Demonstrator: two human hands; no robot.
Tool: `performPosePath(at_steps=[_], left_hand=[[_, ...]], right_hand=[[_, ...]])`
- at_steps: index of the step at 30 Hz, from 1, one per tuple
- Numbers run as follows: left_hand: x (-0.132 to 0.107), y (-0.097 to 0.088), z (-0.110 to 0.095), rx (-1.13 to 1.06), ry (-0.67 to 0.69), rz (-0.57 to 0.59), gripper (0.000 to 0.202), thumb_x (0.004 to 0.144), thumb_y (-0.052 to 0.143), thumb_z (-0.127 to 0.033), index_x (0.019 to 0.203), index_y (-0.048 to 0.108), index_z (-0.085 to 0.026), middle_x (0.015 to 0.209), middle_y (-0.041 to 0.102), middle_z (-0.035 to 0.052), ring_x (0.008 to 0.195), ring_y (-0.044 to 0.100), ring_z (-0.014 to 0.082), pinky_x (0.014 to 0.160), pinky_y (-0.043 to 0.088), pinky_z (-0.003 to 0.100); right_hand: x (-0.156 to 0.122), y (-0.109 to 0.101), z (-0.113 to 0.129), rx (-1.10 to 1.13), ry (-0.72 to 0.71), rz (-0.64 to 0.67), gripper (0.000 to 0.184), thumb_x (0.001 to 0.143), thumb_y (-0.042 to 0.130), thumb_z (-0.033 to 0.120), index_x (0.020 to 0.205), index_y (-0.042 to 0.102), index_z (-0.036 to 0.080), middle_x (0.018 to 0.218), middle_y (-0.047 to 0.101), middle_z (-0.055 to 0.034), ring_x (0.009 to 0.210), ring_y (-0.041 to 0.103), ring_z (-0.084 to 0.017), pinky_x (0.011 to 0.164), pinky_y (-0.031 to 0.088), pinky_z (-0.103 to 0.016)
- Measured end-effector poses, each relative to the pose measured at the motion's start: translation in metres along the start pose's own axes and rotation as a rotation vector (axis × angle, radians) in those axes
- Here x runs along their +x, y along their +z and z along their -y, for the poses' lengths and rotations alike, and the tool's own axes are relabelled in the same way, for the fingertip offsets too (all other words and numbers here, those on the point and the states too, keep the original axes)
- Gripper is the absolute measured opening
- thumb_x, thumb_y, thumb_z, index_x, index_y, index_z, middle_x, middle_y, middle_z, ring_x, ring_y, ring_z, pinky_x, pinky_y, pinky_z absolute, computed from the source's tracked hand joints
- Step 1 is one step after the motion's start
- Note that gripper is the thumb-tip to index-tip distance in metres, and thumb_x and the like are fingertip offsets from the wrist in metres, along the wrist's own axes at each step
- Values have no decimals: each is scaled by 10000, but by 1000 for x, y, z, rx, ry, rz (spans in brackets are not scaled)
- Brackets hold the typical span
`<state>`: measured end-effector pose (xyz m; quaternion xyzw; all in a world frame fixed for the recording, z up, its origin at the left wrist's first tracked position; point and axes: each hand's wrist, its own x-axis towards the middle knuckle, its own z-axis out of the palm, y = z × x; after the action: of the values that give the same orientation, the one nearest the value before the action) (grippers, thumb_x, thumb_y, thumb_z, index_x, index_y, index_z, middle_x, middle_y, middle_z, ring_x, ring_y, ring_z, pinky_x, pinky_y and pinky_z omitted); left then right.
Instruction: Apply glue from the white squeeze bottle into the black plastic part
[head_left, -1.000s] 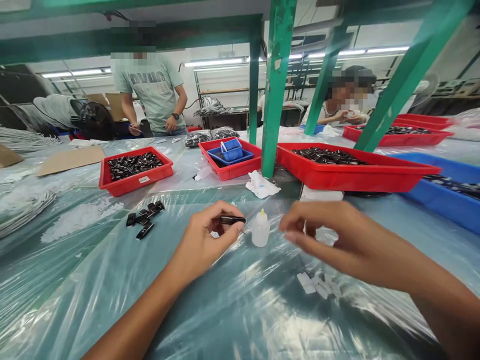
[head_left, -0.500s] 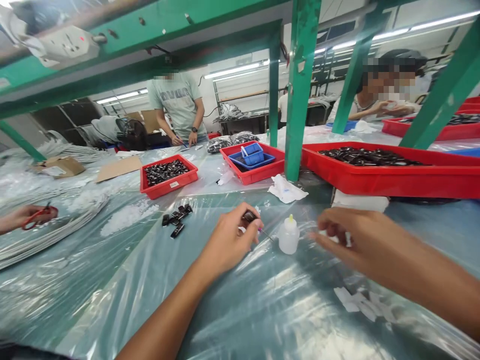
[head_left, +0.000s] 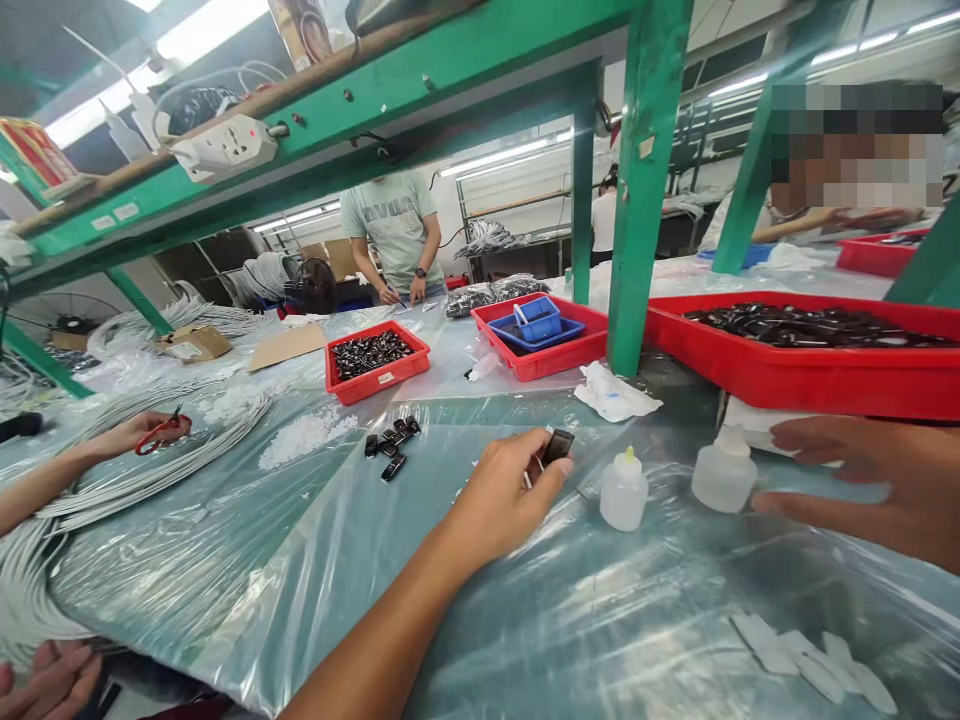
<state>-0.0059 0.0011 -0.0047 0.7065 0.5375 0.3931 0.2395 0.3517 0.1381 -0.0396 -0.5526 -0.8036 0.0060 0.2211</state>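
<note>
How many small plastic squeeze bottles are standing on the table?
2. The yellow-tipped bottle stands just right of the left hand, which pinches a black part; the white-capped bottle stands by the right hand. More may be hidden.

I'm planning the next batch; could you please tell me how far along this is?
Seemingly done: a small pile of black pieces. In hand: the left hand pinches one black piece; the right hand is open beside a white bottle. Left: a red tray full of pieces.
</note>
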Motion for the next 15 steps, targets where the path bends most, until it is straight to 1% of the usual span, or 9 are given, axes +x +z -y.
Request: performPosePath(at_steps=[3, 7, 10, 15], left_hand=[[0, 0, -1, -6, -3, 0, 125, 1017, 551, -257, 945, 615, -177, 759, 563, -21, 684, 501, 148, 660, 356, 265], [-1, 0, -2, 2, -13, 21, 108, 1023, 519, -220, 957, 593, -179, 734, 518, -37, 654, 448, 139, 636, 323, 266], [-1, 0, -2, 5, -11, 40, 118, 1028, 502, -213, 939, 574, -182, 735, 502, -40, 660, 443, 138, 630, 319, 266], [-3, 0, -2, 12, -3, 45, 119, 1026, 499, -206, 921, 552, -189, 721, 492, -49, 643, 435, 134, 619, 321, 264]], right_hand=[[0, -10, 26, 51, 83, 220, 679, 640, 618, 819, 1055, 733, 295, 971, 835, -67, 866, 788, -387, 792, 600, -515], [2, -21, 60, 100, 157, 377, 700, 553, 543, 789, 1002, 704, 276, 1056, 829, -98, 1011, 761, -402, 892, 572, -521], [4, -23, 72, 90, 182, 430, 731, 538, 504, 788, 1026, 680, 273, 1042, 825, -111, 1011, 752, -407, 882, 565, -516], [5, -21, 74, 94, 197, 457, 737, 567, 451, 819, 1031, 634, 277, 1036, 824, -116, 1006, 747, -402, 858, 561, -501]])
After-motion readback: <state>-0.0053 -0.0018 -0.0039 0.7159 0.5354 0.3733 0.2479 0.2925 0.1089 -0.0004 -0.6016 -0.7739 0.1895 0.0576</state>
